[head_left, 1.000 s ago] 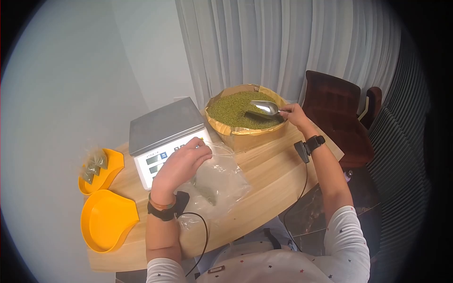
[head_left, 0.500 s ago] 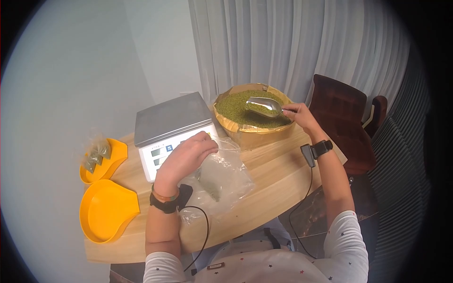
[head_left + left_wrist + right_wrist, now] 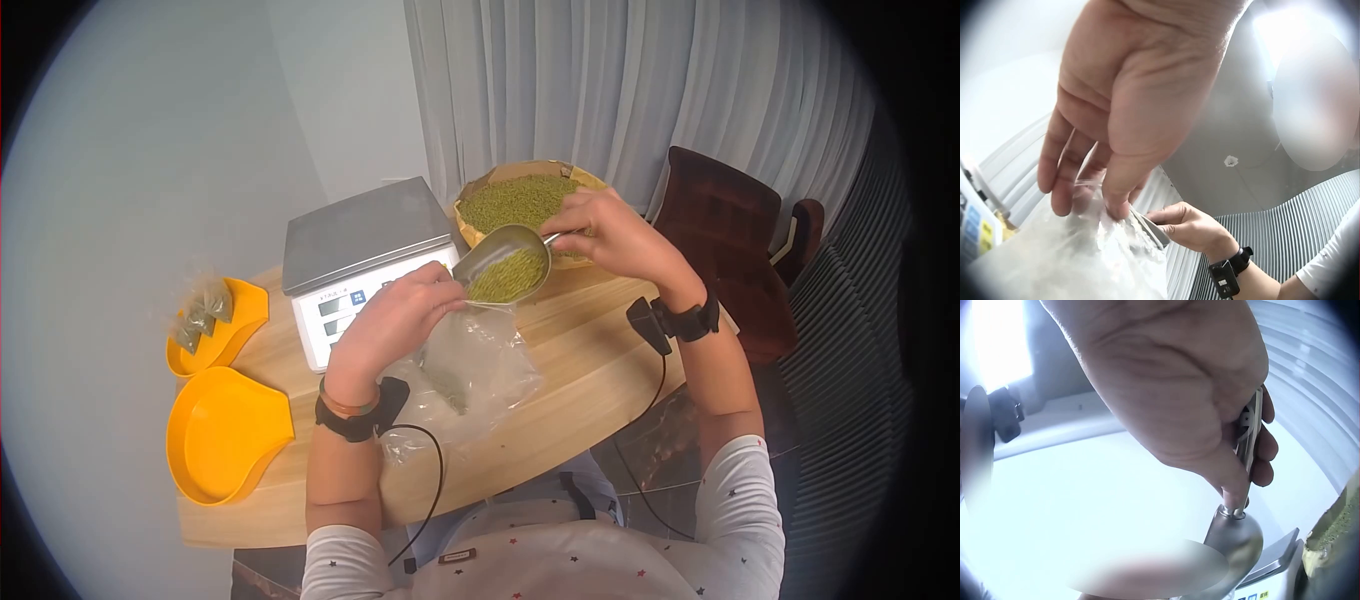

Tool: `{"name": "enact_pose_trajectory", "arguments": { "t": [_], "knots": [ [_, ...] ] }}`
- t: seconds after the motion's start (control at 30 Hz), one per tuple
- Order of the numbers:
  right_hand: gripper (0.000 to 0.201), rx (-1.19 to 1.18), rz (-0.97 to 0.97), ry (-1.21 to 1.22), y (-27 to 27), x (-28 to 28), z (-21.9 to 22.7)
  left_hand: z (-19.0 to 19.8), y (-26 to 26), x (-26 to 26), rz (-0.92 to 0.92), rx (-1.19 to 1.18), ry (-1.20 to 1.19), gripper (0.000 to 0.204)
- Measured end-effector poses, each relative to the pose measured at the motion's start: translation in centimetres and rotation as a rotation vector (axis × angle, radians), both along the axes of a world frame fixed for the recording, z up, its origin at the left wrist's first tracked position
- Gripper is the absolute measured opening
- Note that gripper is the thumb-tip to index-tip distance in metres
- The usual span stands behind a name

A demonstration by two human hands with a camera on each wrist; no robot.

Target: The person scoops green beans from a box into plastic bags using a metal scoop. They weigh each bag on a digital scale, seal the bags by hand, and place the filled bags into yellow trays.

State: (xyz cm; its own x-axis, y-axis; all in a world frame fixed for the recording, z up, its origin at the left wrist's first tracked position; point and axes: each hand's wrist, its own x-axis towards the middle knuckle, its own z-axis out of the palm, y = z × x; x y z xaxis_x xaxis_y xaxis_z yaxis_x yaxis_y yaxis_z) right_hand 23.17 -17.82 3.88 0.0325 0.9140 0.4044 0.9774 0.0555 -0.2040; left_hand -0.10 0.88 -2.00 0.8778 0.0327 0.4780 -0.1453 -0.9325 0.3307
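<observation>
My left hand [image 3: 395, 315] pinches the rim of a clear plastic bag [image 3: 495, 365], which lies across the table's front part with a little green stuff low inside. My right hand [image 3: 620, 240] grips the handle of a metal scoop [image 3: 500, 243] loaded with green grains [image 3: 512, 278]. The scoop tilts down to the left, its lip right at the bag's mouth beside my left fingers. In the left wrist view the bag [image 3: 1079, 250] hangs below thumb and fingertips. The right wrist view has the scoop's rounded back [image 3: 1238, 540] under my hand.
Behind the scoop stands a paper-lined box [image 3: 463, 228] full of green grains. A digital scale [image 3: 365, 235] is left of it. Two yellow trays [image 3: 225, 435] sit at the table's left end, the farther one [image 3: 240, 300] with several small filled bags. A brown chair [image 3: 720, 220] stands right.
My right hand has lifted the scoop, filled with grains, out of the box and brought it left and nearer, to the bag's mouth. The left hand keeps its hold on the bag.
</observation>
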Motion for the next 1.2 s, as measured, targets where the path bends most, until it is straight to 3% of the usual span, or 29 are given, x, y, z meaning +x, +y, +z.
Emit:
{"name": "enact_pose_trajectory", "arguments": {
  "t": [0.13, 0.37, 0.47, 0.53, 0.57, 0.63, 0.83, 1.1, 1.17, 1.2],
  "knots": [
    [0.021, 0.040, -0.019, -0.183, -0.2, -2.9, 0.0, 0.1, -0.1, -0.1, -0.009, -0.001, 0.011, 0.012],
    [0.017, 0.095, -0.078, -0.044, -0.6, 0.8, 0.2, -0.4, 0.3, -0.2, -0.014, 0.041, 0.028, 0.013],
    [0.021, 0.170, -0.189, 0.089, -0.7, 3.9, 0.2, -0.4, 0.0, -0.2, 0.036, 0.050, 0.050, 0.015],
    [0.015, 0.149, -0.463, 0.120, -0.5, 6.7, -0.9, -0.5, 0.0, -0.3, 0.067, 0.056, 0.077, 0.017],
    [0.015, 0.150, -0.465, 0.118, -0.6, 7.8, -1.7, -0.5, 0.0, -0.2, 0.064, 0.057, 0.076, 0.017],
    [0.014, 0.235, -0.663, -0.318, -0.6, 9.6, -3.5, -0.6, 0.1, -0.2, 0.049, 0.046, 0.060, 0.018],
    [0.017, 0.071, -0.601, -0.473, 1.3, 12.5, -9.3, -0.4, 0.2, -0.3, 0.041, 0.043, 0.087, 0.018],
    [0.021, 0.008, -0.691, -0.046, 1.2, 14.0, -11.3, -0.4, 0.2, -0.4, 0.045, 0.011, 0.100, 0.018],
    [0.021, 0.063, -0.639, 0.423, 0.3, 16.4, -12.7, -0.4, 0.3, -0.4, 0.046, 0.012, 0.116, 0.018],
    [0.021, 0.061, -0.638, 0.421, 0.1, 16.7, -12.8, -0.5, 0.5, -0.4, 0.045, 0.006, 0.108, 0.018]
  ]
}}
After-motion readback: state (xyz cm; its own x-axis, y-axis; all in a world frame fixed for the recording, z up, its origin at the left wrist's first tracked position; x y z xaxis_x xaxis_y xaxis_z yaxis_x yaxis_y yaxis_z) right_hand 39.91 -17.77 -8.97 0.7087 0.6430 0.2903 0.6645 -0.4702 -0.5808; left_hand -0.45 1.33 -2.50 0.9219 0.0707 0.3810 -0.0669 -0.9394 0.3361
